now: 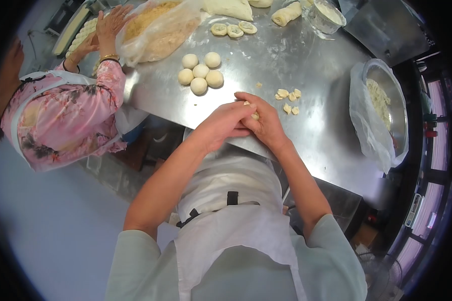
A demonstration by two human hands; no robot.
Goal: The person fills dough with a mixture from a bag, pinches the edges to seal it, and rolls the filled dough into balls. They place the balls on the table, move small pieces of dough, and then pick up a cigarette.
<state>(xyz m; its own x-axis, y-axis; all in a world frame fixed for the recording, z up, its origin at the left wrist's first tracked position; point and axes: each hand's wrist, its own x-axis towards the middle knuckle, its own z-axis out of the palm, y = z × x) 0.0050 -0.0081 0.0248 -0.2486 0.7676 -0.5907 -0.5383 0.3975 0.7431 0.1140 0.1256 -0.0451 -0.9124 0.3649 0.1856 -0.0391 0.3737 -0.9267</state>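
My left hand (223,123) and my right hand (265,120) are closed together at the table's near edge. Between them a pale piece of dough (254,115) shows, mostly hidden by the fingers. Beyond my left hand, several round dough balls (200,71) sit in a cluster on the metal table. Small torn dough bits (288,100) lie just past my right hand.
A co-worker in a pink floral top (70,110) stands at the left, hands over a tray of dough pieces. A plastic bag of crumbly filling (158,30) lies nearby. On the right stands a plastic-lined metal bowl (398,108). Sliced dough rounds (234,30) and a dough roll (286,14) lie at the back.
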